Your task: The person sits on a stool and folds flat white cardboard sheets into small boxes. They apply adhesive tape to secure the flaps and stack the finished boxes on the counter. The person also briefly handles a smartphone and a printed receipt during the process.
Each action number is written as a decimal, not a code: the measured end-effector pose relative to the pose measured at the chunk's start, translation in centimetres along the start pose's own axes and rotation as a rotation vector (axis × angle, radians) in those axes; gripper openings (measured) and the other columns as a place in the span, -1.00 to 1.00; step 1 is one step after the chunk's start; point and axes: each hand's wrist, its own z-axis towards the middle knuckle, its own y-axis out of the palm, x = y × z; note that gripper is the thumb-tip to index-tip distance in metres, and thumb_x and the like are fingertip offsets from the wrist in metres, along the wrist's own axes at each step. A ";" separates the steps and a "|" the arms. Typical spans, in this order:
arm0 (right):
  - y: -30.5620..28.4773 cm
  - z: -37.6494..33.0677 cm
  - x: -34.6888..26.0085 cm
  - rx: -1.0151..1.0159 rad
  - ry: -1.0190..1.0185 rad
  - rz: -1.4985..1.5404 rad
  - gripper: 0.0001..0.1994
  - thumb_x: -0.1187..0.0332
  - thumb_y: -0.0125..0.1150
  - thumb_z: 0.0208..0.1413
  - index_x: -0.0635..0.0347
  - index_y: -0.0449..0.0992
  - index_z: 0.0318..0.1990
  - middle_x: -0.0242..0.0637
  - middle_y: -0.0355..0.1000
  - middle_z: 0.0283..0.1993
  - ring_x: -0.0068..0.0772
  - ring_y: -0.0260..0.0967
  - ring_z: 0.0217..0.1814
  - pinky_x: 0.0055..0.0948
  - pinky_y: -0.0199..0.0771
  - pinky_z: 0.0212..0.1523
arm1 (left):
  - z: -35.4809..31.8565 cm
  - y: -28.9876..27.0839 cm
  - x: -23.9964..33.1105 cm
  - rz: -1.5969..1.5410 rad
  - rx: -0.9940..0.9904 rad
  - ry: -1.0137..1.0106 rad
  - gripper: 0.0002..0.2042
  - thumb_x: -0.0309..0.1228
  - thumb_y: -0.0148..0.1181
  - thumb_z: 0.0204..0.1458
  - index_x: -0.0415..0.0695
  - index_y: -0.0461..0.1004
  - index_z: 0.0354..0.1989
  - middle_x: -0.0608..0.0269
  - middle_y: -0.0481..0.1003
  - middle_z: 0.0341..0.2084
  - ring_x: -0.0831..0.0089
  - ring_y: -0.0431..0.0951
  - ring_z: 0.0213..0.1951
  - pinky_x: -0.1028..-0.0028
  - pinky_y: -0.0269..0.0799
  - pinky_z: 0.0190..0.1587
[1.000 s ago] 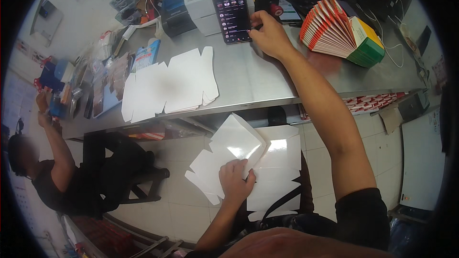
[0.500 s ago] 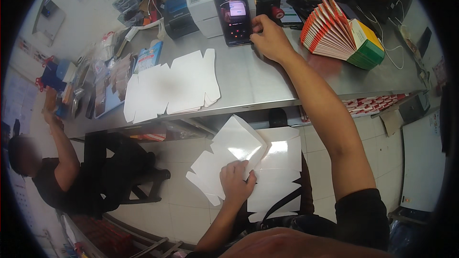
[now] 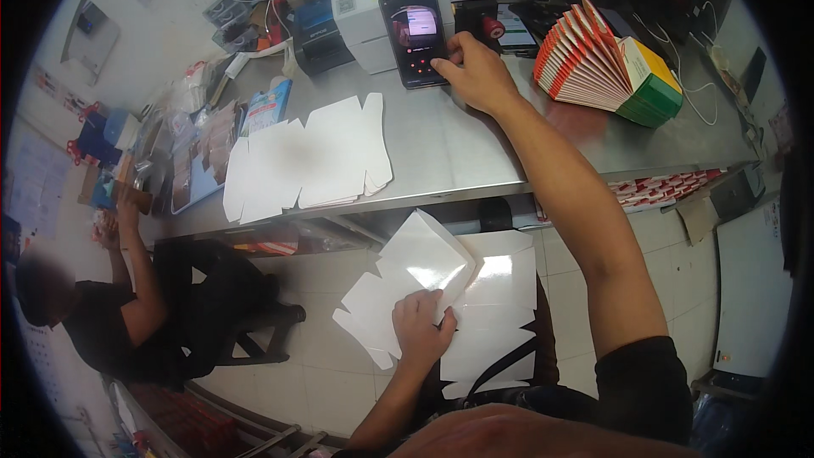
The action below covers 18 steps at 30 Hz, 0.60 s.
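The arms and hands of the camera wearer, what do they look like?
The right arm comes out of a short black sleeve that ends above the elbow. No glove or watch shows on the right hand or the left hand, so each grip is bare. The left forearm is bare too.

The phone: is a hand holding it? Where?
The right hand is at the lower right edge of the phone; whether it grips or only touches, I can't tell.

Open tabletop (image 3: 449,140) before phone (image 3: 414,38), printer (image 3: 360,27) blocking behind
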 end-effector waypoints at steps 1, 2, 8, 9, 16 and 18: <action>0.0 0.0 0.1 0.005 -0.005 -0.001 -0.54 0.07 0.34 0.18 0.24 0.47 0.06 -0.10 0.58 -0.06 -0.07 0.57 0.01 -0.14 0.52 0.04 | 0.0 0.0 0.1 -0.002 -0.003 -0.001 -0.63 -0.38 0.39 -0.12 -0.13 0.58 -0.07 0.12 0.54 -0.13 0.11 0.48 -0.10 0.19 0.34 -0.04; 0.0 0.1 0.3 0.011 -0.010 -0.002 -0.54 0.07 0.34 0.18 0.24 0.47 0.06 -0.10 0.58 -0.07 -0.07 0.57 0.00 -0.14 0.52 0.04 | 0.1 -0.1 0.2 -0.003 -0.006 -0.002 -0.63 -0.38 0.39 -0.12 -0.12 0.58 -0.06 0.12 0.54 -0.13 0.11 0.48 -0.10 0.19 0.34 -0.04; 0.0 0.1 0.5 0.007 0.010 0.049 -0.53 0.08 0.32 0.20 0.25 0.46 0.08 -0.09 0.58 -0.06 -0.06 0.57 0.01 -0.16 0.51 0.05 | -0.1 0.0 0.2 -0.012 -0.003 -0.004 -0.61 -0.39 0.40 -0.12 -0.11 0.57 -0.05 0.10 0.53 -0.13 0.11 0.48 -0.11 0.18 0.35 -0.05; 0.0 0.1 0.6 0.009 0.010 0.050 -0.53 0.08 0.32 0.21 0.25 0.46 0.09 -0.09 0.57 -0.06 -0.06 0.56 0.01 -0.16 0.51 0.06 | 0.0 -0.1 0.2 -0.015 -0.003 -0.005 -0.62 -0.39 0.40 -0.12 -0.11 0.57 -0.05 0.10 0.53 -0.13 0.11 0.48 -0.11 0.17 0.35 -0.05; -0.2 -0.1 0.6 0.056 0.009 0.090 -0.57 0.16 0.33 0.19 0.30 0.48 0.07 -0.11 0.61 -0.16 -0.14 0.59 -0.04 -0.24 0.50 0.03 | -0.5 -0.5 0.4 -0.019 -0.024 -0.017 -0.64 -0.40 0.40 -0.11 -0.14 0.57 -0.08 0.10 0.53 -0.15 0.09 0.48 -0.10 0.17 0.35 -0.03; -0.1 -0.1 0.7 0.054 0.015 0.087 -0.58 0.17 0.32 0.19 0.29 0.48 0.06 -0.11 0.61 -0.17 -0.15 0.59 -0.05 -0.25 0.50 0.03 | -0.8 -0.8 0.8 -0.012 -0.031 -0.035 -0.64 -0.40 0.40 -0.11 -0.15 0.57 -0.08 0.10 0.53 -0.15 0.09 0.48 -0.10 0.17 0.34 -0.03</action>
